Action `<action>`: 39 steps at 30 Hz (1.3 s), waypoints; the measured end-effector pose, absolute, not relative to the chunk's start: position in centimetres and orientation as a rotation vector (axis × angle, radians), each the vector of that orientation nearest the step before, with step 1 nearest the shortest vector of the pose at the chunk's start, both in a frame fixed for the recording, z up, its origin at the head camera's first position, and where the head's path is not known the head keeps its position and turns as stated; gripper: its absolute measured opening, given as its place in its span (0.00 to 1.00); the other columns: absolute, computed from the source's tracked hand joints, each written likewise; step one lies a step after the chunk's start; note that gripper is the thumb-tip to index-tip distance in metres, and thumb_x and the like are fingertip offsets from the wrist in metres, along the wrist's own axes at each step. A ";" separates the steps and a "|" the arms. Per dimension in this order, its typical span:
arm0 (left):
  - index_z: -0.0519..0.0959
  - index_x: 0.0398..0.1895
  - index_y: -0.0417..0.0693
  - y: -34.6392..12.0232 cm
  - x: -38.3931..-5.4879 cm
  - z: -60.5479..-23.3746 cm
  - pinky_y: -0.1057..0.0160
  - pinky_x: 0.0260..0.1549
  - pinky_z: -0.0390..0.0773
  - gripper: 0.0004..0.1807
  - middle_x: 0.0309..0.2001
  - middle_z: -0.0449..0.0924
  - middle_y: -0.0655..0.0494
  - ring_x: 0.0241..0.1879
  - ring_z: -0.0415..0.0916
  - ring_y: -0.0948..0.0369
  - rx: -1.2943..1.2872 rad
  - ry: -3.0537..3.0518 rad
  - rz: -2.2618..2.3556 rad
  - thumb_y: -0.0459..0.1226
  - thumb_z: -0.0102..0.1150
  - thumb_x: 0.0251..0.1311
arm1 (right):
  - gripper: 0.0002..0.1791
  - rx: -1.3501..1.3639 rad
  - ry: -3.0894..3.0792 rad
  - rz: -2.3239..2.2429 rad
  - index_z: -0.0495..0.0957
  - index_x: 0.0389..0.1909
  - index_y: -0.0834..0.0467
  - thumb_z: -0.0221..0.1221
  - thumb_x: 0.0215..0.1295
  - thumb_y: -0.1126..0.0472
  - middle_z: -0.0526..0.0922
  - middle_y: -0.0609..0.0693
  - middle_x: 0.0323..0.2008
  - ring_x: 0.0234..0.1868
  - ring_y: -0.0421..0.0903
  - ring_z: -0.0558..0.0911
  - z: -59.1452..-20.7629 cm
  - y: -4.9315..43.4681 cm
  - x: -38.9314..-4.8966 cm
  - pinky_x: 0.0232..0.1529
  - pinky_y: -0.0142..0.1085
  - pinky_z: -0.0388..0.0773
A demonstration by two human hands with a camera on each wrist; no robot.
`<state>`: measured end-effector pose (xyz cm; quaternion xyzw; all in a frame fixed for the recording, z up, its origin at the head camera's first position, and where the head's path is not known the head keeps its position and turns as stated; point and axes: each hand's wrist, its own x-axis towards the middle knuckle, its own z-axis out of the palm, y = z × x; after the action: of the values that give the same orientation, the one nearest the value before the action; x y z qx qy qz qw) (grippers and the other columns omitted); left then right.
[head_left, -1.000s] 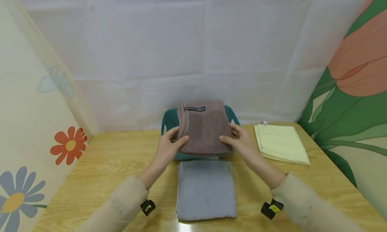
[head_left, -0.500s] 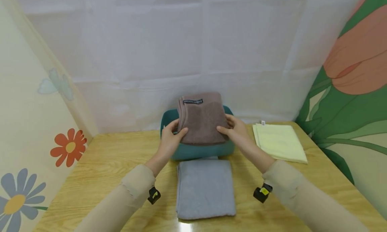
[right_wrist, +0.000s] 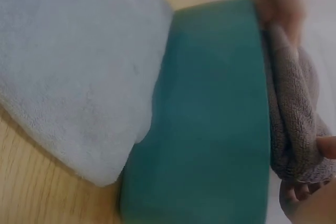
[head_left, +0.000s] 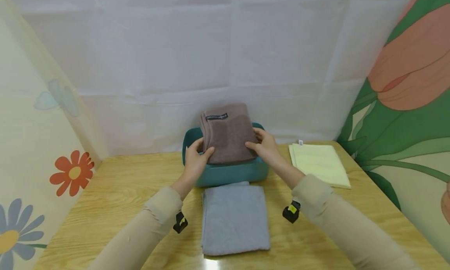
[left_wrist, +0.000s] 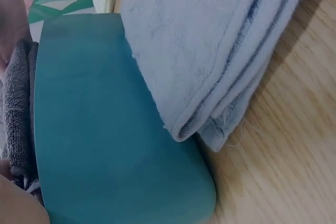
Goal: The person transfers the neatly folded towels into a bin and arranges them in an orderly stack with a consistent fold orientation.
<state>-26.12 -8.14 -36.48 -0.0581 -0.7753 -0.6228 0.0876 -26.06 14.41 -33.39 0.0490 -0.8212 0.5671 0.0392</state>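
Observation:
A folded brown towel (head_left: 230, 135) with a dark label strip is held by both hands over the teal basket (head_left: 232, 174), tilted with its far edge up. My left hand (head_left: 195, 160) pinches its left side, thumb on top. On the right side my right hand (head_left: 265, 147) grips it the same way. Both wrist views show the towel's folded edge (right_wrist: 296, 108) right at the basket's rim. In front of the basket lies a folded grey-blue towel (head_left: 235, 219), its far edge against the basket's front wall.
A folded pale yellow towel (head_left: 320, 164) with a small white tag lies to the right on the wooden table (head_left: 140, 184). Behind the table hangs a white sheet (head_left: 175, 67). Painted flower panels (head_left: 404, 106) stand at both sides.
Both hands have raised the brown towel and moved it back, so more of the basket's front wall shows. The grey-blue and yellow towels stay in place; the head view has shifted slightly.

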 end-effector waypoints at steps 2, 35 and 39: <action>0.73 0.65 0.38 -8.2 -26.2 -36.6 0.54 0.51 0.78 0.25 0.56 0.78 0.42 0.56 0.74 0.50 -0.162 -2.326 -1.841 0.33 0.62 0.65 | 0.31 0.163 -2.523 1.733 0.62 0.71 0.67 0.59 0.68 0.70 0.71 0.66 0.65 0.63 0.60 0.73 -33.7 14.3 -26.3 0.59 0.51 0.73; 0.71 0.65 0.35 -8.1 -27.2 -36.3 0.52 0.49 0.78 0.24 0.59 0.75 0.39 0.53 0.76 0.47 -0.070 -2.592 -1.670 0.33 0.60 0.67 | 0.31 0.195 -2.604 1.526 0.65 0.68 0.71 0.63 0.66 0.68 0.70 0.69 0.64 0.63 0.64 0.71 -36.0 14.4 -27.7 0.60 0.52 0.71; 0.69 0.67 0.36 -8.3 -27.2 -36.3 0.51 0.51 0.77 0.26 0.61 0.73 0.39 0.55 0.75 0.47 -0.062 -2.581 -1.726 0.33 0.60 0.68 | 0.31 0.215 -2.605 1.500 0.65 0.68 0.70 0.62 0.66 0.67 0.71 0.69 0.64 0.62 0.63 0.72 -36.2 14.4 -27.7 0.60 0.53 0.72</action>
<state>-27.17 -8.28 -36.27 -0.0198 -0.8309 -0.5557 0.0181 -27.75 14.42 -36.23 0.0714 -0.8626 0.4968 0.0638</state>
